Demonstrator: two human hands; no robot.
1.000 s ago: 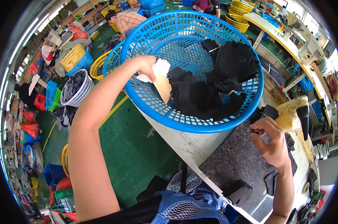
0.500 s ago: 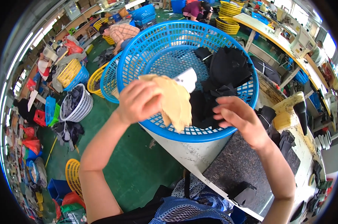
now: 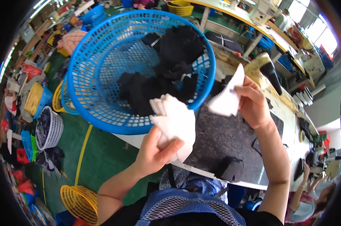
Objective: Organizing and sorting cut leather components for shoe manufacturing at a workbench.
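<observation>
A stack of white fabric pieces (image 3: 177, 126) with zigzag-cut edges is pinched in my left hand (image 3: 154, 153), in front of the basket's near rim. My right hand (image 3: 254, 105) grips a white fabric piece (image 3: 230, 95) with the same kind of edge, held up over the worktable. Both hands are closed on what they hold, and the two lots are apart. Just beyond my left hand stands a big blue plastic basket (image 3: 88, 115), with black fabric pieces (image 3: 140, 92) heaped mostly along its right side.
A dark speckled board (image 3: 212, 132) lies on the white worktable, with a dark fabric piece (image 3: 230, 169) on it. A yellow machine part (image 3: 257, 69) stands at the right. Yellow (image 3: 78, 201) and white baskets (image 3: 51, 128) sit on the green floor. A person (image 3: 309, 199) is at lower right.
The view has shifted right. Cream-tan faces showed on my left hand's stack; now white ones do. My right hand, with no piece visible in it before, has moved off the basket and holds a white piece.
</observation>
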